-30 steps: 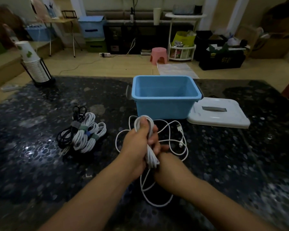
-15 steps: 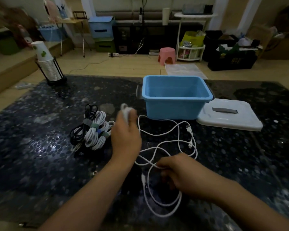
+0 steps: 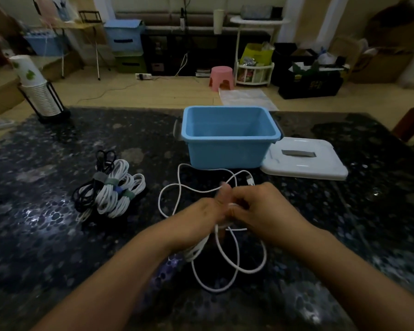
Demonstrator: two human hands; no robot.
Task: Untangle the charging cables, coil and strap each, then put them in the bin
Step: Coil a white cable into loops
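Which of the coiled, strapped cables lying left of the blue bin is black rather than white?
The black coiled cable at the pile's left edge; the other coils are white.

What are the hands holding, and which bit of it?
Both hands, left hand and right hand, hold the white cable at its gathered middle loops; the rest trails loose on the table.

dim room, wood floor (image 3: 167,91), pink stool (image 3: 221,76)

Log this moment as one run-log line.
step: coiling white cable | left hand, right hand: both grip it | strapped coils: on table | bin: empty
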